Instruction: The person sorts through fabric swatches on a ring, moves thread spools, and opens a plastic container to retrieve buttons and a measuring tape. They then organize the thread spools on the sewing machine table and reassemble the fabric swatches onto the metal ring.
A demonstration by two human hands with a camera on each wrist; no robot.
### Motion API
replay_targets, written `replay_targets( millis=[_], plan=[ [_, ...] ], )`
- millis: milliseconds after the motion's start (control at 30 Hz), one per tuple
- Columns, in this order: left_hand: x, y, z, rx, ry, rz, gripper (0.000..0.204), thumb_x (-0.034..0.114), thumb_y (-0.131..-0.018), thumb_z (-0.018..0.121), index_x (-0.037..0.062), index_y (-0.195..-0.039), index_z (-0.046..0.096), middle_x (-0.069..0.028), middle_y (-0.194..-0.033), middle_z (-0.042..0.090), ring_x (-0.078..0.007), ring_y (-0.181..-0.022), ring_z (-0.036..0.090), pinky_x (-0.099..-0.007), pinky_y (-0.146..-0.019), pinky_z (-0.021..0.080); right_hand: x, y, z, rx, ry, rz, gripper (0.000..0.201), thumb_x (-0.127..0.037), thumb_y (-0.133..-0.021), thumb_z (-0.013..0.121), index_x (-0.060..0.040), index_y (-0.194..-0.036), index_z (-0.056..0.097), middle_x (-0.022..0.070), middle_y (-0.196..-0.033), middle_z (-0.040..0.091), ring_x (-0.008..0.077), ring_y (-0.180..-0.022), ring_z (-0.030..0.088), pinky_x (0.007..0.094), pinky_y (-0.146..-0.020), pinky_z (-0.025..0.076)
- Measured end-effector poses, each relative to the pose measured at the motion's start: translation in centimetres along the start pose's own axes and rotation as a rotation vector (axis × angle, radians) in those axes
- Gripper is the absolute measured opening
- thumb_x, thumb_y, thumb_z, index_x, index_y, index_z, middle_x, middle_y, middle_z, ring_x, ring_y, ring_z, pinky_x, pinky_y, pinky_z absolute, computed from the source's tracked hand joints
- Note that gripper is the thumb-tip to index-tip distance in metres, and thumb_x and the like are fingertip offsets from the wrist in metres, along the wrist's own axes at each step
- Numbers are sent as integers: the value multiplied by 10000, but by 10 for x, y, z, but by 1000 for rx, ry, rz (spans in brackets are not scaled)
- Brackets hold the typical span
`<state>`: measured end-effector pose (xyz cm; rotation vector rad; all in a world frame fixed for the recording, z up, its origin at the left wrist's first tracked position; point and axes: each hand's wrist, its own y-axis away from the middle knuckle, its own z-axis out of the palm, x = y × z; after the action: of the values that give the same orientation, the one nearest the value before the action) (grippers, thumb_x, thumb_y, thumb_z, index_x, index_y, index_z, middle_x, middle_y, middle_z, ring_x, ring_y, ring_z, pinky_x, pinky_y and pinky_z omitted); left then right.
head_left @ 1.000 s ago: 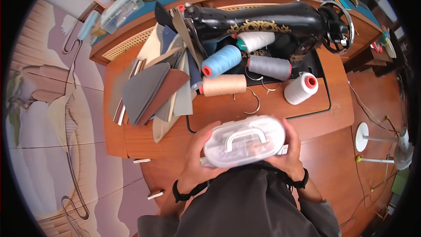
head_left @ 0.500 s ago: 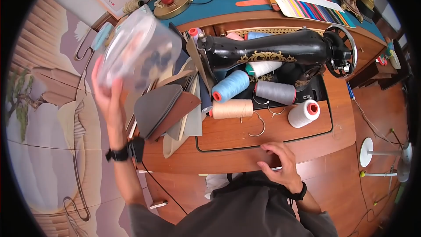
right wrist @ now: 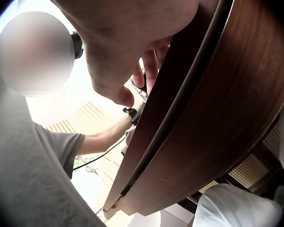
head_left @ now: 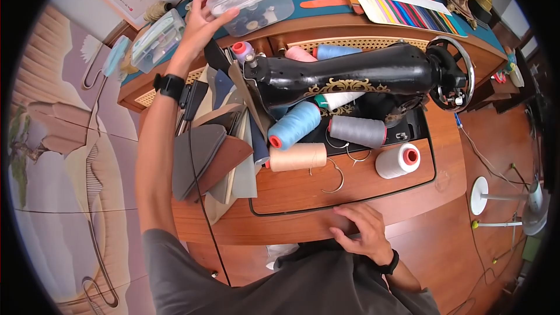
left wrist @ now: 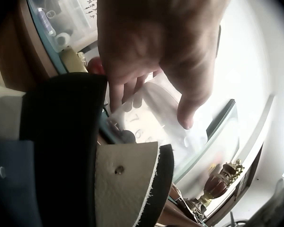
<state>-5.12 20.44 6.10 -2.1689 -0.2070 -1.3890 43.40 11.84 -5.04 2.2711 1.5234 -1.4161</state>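
Note:
My left hand [head_left: 203, 24] grips the left end of a lidded clear plastic box [head_left: 265, 7], thumb on the near side, over the blue-topped back desk [head_left: 326, 11]. Small round items show through the box wall. In the left wrist view the fingers and thumb span the translucent box [left wrist: 180, 142]. Over the front edge of the wooden sewing table [head_left: 315, 221] is my right hand [head_left: 366, 234], its fingers loosely curled with nothing in them. The right wrist view has that hand [right wrist: 137, 42] beside the table's edge.
A black sewing machine [head_left: 350, 70] stands mid-table, with blue [head_left: 296, 123], peach [head_left: 298, 156], grey [head_left: 357, 131] and white [head_left: 396, 161] thread cones before it. Leather pieces [head_left: 201, 154] pile up at left. A colour card [head_left: 408, 14] and another clear box [head_left: 157, 41] sit on the desk.
The box went from between both hands at the body, up left in the left hand, then right to the back desk. My right hand let go and stays near the table's front edge.

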Motion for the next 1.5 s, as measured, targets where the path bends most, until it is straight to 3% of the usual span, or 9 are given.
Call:
replay_targets(
  millis=[233,567,667,933,1033,1067,1267,1333,1500],
  plan=[
    [-22,-24,11,-92,-73,38,915,294,-850,808,32,-1500,219,-214,-1431,479,-243,-1293,522,-350,-1061,433,0,-4,1,-20,14,-6,420,-122,-735,801,-64,-1127,662,89,-963,694,251,-754,639,336,-668,521],
    [1,12,-18,20,-110,85,668,258,-915,734,2,-1428,388,-163,-1341,574,-208,-1247,561,-328,-1036,450,-2,-4,2,-58,1,46,370,-114,-748,782,-53,-1095,671,99,-939,689,258,-754,634,341,-672,525],
    [31,64,-37,59,-101,78,618,247,-921,727,-3,-1403,431,-149,-1313,600,-199,-1231,573,-322,-1024,455,-10,-9,-6,-121,-184,274,423,-46,-751,782,-15,-1147,636,143,-1091,664,322,-927,663,361,-789,544],
    [97,246,-2,185,-290,-74,319,109,-949,637,19,-1250,583,-93,-1202,649,-200,-1141,599,-325,-1002,454,-21,-72,-21,-213,-21,150,479,-71,-818,737,-43,-1265,566,172,-1350,523,370,-1185,562,426,-973,480],
    [94,296,30,107,-537,25,357,39,-865,678,23,-1214,602,-122,-1209,634,-268,-1161,588,-368,-1013,446,-12,-81,-7,-185,126,24,449,-64,-826,730,-47,-1244,567,159,-1331,512,359,-1119,588,424,-893,514],
    [92,303,40,112,-538,22,357,39,-865,678,23,-1214,602,-122,-1209,634,-268,-1161,588,-368,-1013,446,-17,-84,-5,-211,14,145,407,-57,-833,721,-52,-1212,574,144,-1304,500,342,-1021,616,416,-793,537],
    [67,294,41,271,-584,21,360,66,-858,700,23,-1204,607,-143,-1207,616,-333,-1160,560,-386,-978,456,-11,-80,0,-247,98,181,348,-49,-845,701,-58,-1174,589,137,-1293,506,348,-963,633,411,-775,543],
    [61,280,30,154,-806,-76,322,132,-892,691,20,-1186,619,-128,-1178,616,-330,-1068,573,-385,-894,481,-5,-76,2,-220,121,144,323,-45,-851,690,-52,-1159,597,145,-1280,521,356,-979,632,418,-798,538],
    [49,263,16,119,-743,-138,234,186,-929,659,32,-1105,658,-129,-1019,629,-315,-884,600,-388,-764,493,4,-72,4,-113,215,-31,258,-29,-863,659,-36,-1118,618,171,-1235,564,376,-1033,621,437,-866,519]
  ],
)
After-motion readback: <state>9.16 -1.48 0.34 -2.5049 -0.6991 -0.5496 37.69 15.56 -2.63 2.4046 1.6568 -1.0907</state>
